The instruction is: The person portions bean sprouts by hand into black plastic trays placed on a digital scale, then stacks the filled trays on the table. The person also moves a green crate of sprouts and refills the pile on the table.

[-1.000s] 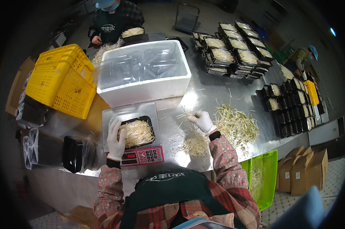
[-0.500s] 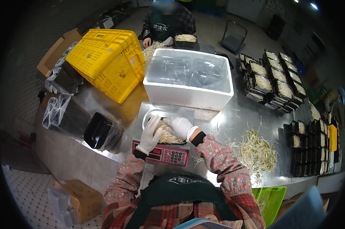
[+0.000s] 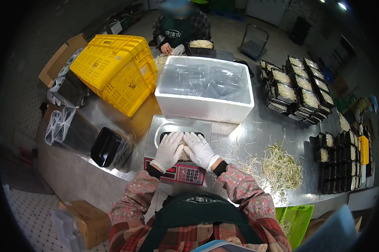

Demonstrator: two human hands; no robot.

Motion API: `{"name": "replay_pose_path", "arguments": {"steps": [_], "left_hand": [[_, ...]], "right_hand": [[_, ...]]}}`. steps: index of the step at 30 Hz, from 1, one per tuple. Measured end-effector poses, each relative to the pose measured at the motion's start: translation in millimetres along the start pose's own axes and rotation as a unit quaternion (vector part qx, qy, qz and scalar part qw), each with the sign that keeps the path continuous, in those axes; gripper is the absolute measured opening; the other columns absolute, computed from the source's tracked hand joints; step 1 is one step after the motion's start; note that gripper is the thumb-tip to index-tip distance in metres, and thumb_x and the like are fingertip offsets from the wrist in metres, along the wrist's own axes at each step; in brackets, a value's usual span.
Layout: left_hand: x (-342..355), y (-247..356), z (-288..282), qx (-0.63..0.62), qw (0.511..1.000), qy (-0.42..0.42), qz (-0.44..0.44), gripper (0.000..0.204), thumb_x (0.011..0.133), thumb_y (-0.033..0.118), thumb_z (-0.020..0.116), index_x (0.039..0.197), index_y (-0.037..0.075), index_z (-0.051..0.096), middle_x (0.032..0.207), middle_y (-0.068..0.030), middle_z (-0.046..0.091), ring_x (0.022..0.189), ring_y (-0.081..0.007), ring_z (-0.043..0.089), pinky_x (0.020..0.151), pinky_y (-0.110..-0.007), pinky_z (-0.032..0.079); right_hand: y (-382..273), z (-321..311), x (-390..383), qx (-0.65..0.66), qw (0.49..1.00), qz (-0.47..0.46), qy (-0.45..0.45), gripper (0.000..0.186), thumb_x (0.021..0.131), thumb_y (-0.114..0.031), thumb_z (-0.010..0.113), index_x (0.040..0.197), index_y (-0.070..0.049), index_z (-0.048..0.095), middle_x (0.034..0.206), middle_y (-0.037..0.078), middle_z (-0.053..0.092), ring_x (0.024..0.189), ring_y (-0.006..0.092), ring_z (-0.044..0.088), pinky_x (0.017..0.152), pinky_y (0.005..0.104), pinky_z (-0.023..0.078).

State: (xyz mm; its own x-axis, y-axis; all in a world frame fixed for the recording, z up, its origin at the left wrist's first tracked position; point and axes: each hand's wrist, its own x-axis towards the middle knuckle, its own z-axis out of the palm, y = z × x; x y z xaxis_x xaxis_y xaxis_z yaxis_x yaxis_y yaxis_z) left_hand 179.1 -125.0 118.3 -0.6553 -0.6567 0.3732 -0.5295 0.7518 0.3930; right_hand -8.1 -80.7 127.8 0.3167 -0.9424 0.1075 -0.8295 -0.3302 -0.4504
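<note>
Bean sprouts in a shallow black plastic tray [image 3: 182, 143] sit on the steel platform of a red-fronted weighing scale [image 3: 177, 145], near the front edge of the metal table [image 3: 256, 130]. Both white-gloved hands lie flat and spread over the tray, the left hand [image 3: 168, 150] touching the right hand [image 3: 200, 150], pressing rather than gripping. A white foam box [image 3: 206, 107] crowds the scale's far edge. A loose sprout pile [image 3: 282, 168] lies to the right, with bare steel between; empty black trays [image 3: 109, 147] flank the left.
</note>
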Motion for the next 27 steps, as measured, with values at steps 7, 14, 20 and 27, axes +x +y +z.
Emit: {"name": "replay_pose_path", "arguments": {"steps": [7,14,20,27], "left_hand": [[7.1,-3.6,9.9,0.026,0.999,-0.022,-0.028,0.044,0.088,0.017,0.053,0.129,0.002,0.051,0.125,-0.0145,0.055,0.115,-0.0333,0.050,0.098,-0.043,0.039],[26.1,-4.0,33.2,0.020,0.997,0.011,-0.069,0.043,0.087,0.016,0.054,0.128,0.004,0.052,0.123,-0.0140,0.055,0.113,-0.0337,0.049,0.098,-0.043,0.039],[35.7,-0.5,3.5,-0.003,1.000,0.015,-0.025,0.049,0.086,0.030,0.061,0.123,-0.001,0.054,0.116,-0.0161,0.059,0.107,-0.0340,0.054,0.092,-0.044,0.042],[49.0,3.6,10.2,0.018,0.998,-0.050,0.024,0.072,0.075,0.054,0.068,0.122,0.001,0.054,0.115,-0.0133,0.057,0.105,-0.0302,0.053,0.089,-0.042,0.041]], "right_hand": [[7.4,55.3,11.8,0.192,0.966,0.106,0.136,0.049,0.094,-0.027,0.053,0.133,0.002,0.047,0.135,0.028,0.047,0.130,0.0401,0.042,0.110,0.0399,0.031],[43.2,54.5,28.5,0.299,0.935,0.122,0.149,0.045,0.093,-0.024,0.057,0.127,0.006,0.051,0.125,0.025,0.055,0.117,0.0367,0.053,0.102,0.0382,0.040],[24.9,-28.9,24.9,0.321,0.935,0.136,0.059,0.043,0.094,-0.025,0.060,0.125,0.005,0.056,0.117,0.022,0.064,0.109,0.0263,0.062,0.095,0.0343,0.047],[138.9,-66.7,91.2,0.242,0.914,0.167,0.280,0.050,0.086,-0.026,0.067,0.128,-0.001,0.056,0.128,0.019,0.057,0.122,0.0284,0.053,0.101,0.0359,0.042]]}}
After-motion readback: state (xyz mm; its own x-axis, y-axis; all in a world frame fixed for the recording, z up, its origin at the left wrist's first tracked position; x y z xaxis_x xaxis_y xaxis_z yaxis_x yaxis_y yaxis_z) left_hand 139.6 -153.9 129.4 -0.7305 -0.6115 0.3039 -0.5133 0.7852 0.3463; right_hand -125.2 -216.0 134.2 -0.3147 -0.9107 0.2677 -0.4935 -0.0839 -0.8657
